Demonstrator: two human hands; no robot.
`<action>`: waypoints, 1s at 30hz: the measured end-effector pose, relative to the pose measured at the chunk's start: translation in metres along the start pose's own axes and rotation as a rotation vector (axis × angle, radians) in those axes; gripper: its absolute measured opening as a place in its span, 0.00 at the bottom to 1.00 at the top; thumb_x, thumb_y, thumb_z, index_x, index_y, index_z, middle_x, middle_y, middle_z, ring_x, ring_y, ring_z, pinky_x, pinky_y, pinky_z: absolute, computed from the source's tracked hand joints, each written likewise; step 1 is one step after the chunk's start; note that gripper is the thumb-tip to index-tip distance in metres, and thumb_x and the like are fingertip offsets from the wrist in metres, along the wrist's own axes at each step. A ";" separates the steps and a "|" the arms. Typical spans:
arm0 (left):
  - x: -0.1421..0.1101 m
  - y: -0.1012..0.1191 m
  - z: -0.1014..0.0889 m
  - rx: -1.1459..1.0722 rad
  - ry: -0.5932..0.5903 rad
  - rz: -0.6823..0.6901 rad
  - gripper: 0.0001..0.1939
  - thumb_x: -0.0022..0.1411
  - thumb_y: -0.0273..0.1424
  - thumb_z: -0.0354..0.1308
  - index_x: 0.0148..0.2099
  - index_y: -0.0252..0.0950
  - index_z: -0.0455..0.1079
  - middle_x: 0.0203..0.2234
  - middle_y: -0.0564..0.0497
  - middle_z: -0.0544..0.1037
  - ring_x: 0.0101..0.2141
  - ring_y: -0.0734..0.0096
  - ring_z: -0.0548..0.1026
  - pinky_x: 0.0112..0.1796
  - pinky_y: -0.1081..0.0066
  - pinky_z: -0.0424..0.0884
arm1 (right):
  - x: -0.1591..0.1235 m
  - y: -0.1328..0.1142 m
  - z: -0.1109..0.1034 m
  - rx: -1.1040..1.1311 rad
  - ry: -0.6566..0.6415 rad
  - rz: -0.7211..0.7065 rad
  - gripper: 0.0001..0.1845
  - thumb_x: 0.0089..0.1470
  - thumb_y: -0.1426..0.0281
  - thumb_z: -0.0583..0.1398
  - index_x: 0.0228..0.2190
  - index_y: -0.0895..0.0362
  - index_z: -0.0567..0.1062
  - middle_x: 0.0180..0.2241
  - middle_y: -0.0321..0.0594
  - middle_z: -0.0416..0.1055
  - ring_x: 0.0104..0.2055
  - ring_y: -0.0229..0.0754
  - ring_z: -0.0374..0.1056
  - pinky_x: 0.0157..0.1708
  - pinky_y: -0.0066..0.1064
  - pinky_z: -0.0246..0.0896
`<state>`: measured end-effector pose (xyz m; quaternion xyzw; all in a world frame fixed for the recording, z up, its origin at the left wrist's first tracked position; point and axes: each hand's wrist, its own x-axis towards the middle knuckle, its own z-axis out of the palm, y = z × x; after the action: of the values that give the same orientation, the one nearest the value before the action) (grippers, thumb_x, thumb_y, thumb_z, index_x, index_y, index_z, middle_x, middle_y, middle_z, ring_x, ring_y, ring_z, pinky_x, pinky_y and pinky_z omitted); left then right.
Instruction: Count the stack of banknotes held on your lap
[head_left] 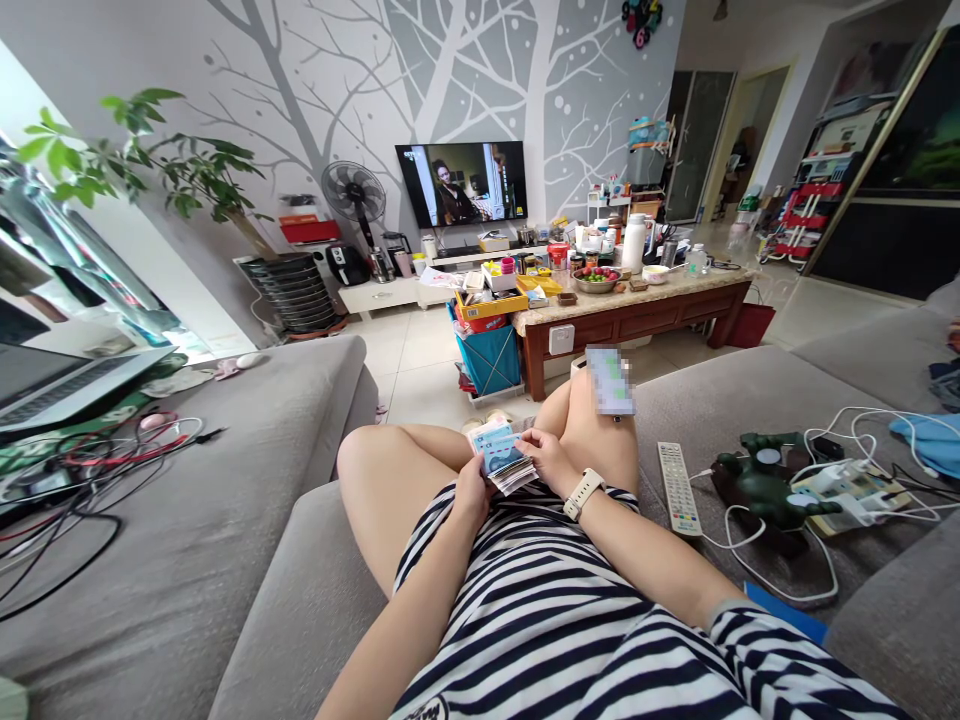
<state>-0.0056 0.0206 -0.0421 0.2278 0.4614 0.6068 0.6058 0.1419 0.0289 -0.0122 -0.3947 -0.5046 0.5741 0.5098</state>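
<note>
Over my lap I hold a thick stack of printed paper cards (496, 452), with a light blue one on top and pale pink edges behind it. My left hand (470, 492) is closed on its lower left side. At the upper right edge, my right hand (546, 460) pinches the cards between thumb and fingers. A cream watch (583, 494) is on my right wrist. On my right leg lies a phone (611, 381) with a blurred screen. The lower edges of the stack look slightly fanned out.
A white remote control (678, 490) lies right of me on the grey sofa (705, 395), beside a dark green device (765, 480) and white cables. Black and red cables (82, 500) and a laptop (60, 385) lie at left. Ahead stands a cluttered coffee table (637, 310).
</note>
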 end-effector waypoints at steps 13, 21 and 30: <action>-0.014 0.008 0.008 0.019 0.011 0.032 0.16 0.60 0.30 0.51 0.44 0.26 0.75 0.34 0.39 0.80 0.34 0.58 0.79 0.34 0.63 0.77 | -0.002 -0.004 0.000 -0.004 -0.012 0.014 0.14 0.46 0.60 0.62 0.29 0.58 0.70 0.26 0.37 0.68 0.33 0.41 0.62 0.33 0.31 0.58; -0.011 0.007 0.007 0.017 0.016 0.012 0.14 0.61 0.30 0.52 0.42 0.28 0.75 0.35 0.40 0.81 0.34 0.59 0.79 0.35 0.64 0.76 | -0.001 -0.003 0.000 -0.005 -0.002 0.022 0.12 0.46 0.60 0.62 0.28 0.57 0.70 0.25 0.36 0.68 0.32 0.41 0.62 0.33 0.31 0.58; -0.011 0.007 0.007 0.041 0.018 0.015 0.12 0.61 0.31 0.52 0.38 0.33 0.75 0.34 0.44 0.81 0.35 0.59 0.79 0.35 0.65 0.75 | 0.001 0.000 0.000 0.013 0.005 0.026 0.13 0.45 0.60 0.62 0.28 0.57 0.70 0.25 0.36 0.69 0.33 0.42 0.63 0.34 0.31 0.59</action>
<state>-0.0020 0.0129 -0.0296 0.2380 0.4774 0.6037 0.5924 0.1419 0.0299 -0.0122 -0.3995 -0.4946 0.5827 0.5062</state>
